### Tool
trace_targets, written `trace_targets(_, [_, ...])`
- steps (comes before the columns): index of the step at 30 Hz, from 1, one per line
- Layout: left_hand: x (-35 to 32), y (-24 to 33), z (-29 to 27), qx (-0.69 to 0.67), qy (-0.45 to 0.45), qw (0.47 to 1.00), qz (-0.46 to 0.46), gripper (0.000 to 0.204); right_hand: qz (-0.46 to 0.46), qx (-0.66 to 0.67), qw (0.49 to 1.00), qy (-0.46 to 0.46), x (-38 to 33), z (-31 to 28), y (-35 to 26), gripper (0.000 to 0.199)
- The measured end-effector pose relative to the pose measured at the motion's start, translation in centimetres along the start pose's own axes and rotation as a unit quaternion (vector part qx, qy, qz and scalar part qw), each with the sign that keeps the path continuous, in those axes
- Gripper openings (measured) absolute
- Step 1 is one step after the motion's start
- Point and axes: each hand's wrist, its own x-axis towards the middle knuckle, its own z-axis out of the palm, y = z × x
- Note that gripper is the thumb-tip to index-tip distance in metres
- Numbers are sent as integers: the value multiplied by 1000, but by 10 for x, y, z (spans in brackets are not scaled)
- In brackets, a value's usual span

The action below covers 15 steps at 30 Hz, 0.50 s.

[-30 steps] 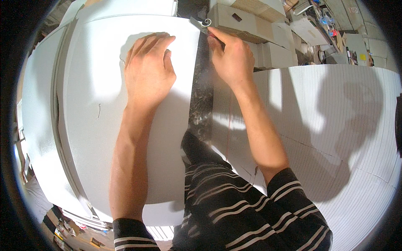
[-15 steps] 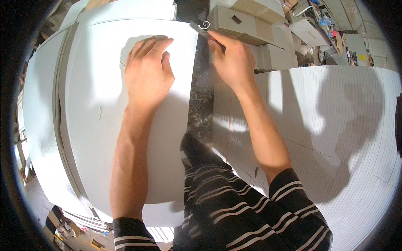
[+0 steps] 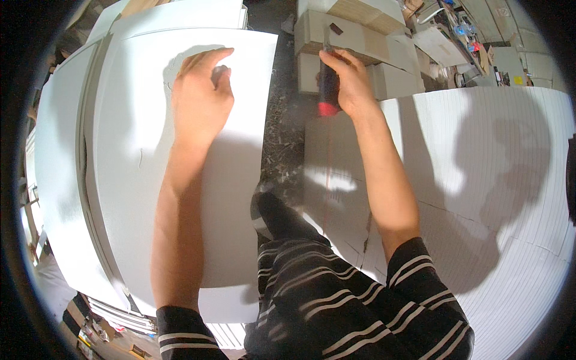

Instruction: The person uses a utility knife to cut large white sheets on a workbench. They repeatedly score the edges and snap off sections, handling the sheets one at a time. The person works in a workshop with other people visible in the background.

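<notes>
The right hand (image 3: 354, 83) grasps a hand tool (image 3: 328, 91) — dark handle, red near end, a thin tip pointing to the far side. The tool is to the right of the white board (image 3: 237, 174), apart from its right edge, with dark floor (image 3: 283, 126) between the 2. The left hand (image 3: 201, 93) grips nothing: loosely bent fingers, thumb apart, at the far part of the board — I cannot tell whether the palm touches it. 1 thin strand (image 3: 141, 158) lies to its left. Boxes (image 3: 393, 53) stand at the far right.
</notes>
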Motion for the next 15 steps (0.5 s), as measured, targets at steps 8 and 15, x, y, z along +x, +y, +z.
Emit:
trace_targets(8, [12, -32, -26, -108, 65, 989, -78, 22, -98, -80, 983, -133, 22, 66, 1, 23])
trace_targets(15, [7, -27, -25, -110, 41, 990, -83, 23, -295, -300, 902, -101, 26, 75, 6, 21])
